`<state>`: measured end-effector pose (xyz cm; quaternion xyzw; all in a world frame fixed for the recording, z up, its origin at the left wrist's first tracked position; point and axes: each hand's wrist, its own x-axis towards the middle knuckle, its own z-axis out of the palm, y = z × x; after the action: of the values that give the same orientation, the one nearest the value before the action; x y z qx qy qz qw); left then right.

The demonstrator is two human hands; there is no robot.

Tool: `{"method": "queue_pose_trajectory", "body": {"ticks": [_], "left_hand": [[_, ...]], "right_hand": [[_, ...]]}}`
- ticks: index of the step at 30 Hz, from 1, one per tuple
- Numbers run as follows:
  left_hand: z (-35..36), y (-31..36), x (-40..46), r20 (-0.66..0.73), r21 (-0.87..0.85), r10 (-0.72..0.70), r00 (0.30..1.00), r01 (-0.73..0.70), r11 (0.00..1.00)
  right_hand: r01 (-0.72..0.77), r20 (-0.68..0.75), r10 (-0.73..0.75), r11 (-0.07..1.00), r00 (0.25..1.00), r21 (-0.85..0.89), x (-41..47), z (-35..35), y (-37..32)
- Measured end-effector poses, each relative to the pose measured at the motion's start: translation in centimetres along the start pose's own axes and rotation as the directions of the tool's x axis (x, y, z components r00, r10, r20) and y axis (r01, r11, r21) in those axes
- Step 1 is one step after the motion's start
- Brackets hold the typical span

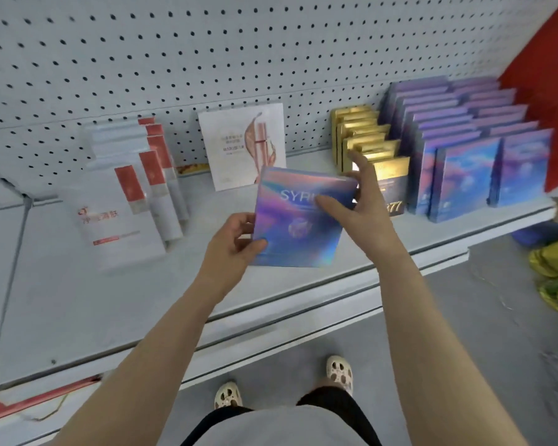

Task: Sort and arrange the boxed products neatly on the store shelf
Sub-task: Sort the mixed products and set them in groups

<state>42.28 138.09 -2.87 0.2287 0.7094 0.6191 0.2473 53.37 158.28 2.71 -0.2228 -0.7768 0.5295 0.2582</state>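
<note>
Where gold boxes (368,146) stand, purple rows (464,140) flank them.

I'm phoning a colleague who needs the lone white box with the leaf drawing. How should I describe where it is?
On the grey shelf, find the gold boxes at the pegboard. Left of them one white box leans on the pegboard. It alone stands single, showing a reddish leaf and tube.
</note>
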Motion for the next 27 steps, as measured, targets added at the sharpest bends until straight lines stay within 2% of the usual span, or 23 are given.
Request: {"method": "queue_pose_trajectory", "body": {"ticks": [2, 4, 8, 10, 16, 19, 22, 25, 27], "left_hand": [[3.0, 0.1, 0.4, 0.024, 0.007, 0.007, 1.000, -0.008, 1.000], [6.8, 0.3, 0.9, 0.029, 0.003, 0.008, 1.000, -0.008, 1.000], [15.9, 1.3, 2.6, 0.000, 0.007, 0.036, 0.999, -0.036, 0.999], [20.5, 2.5, 3.6, -0.026, 0.013, 0.057, 0.998, -0.056, 0.998], [30.5, 5.6, 7.4, -0.115, 0.301, 0.250, 0.961, -0.206, 0.931], [33.3, 6.3, 9.7, -0.035, 0.467, 0.262, 0.964, -0.216, 0.857], [35.2, 5.9, 10.9, 0.060, 0.599, 0.199, 0.978, -0.195, 0.777], [36.0, 5.1, 11.3, 0.062, 0.648, 0.119, 0.991, -0.131, 0.751], [36.3, 4.8, 11.6, 0.041, 0.648, 0.115, 0.992, -0.114, 0.753]], "right_hand": [[0.145, 0.133, -0.116, 0.961, 0.984, -0.237, 1.2, -3.6, 0.5], [0.198, 0.239, -0.111, 0.905, 0.965, -0.376, 2.4, -7.2, 1.7], [0.126, 0.291, -0.033, 0.943, 0.956, -0.307, 4.4, -15.8, 5.1], [0.127, 0.291, -0.025, 0.932, 0.956, -0.339, 5.1, -20.9, 7.0], [0.071, 0.213, 0.019, 0.911, 0.977, -0.407, 7.4, -33.4, 11.7], [0.136, 0.241, -0.015, 0.859, 0.970, -0.493, 9.3, -35.6, 13.2], [0.195, 0.268, -0.047, 0.808, 0.962, -0.556, 11.1, -35.7, 14.0], [0.241, 0.295, -0.079, 0.787, 0.952, -0.568, 12.5, -34.8, 14.4], [0.271, 0.294, -0.117, 0.777, 0.949, -0.568, 13.2, -34.1, 14.6]]}}
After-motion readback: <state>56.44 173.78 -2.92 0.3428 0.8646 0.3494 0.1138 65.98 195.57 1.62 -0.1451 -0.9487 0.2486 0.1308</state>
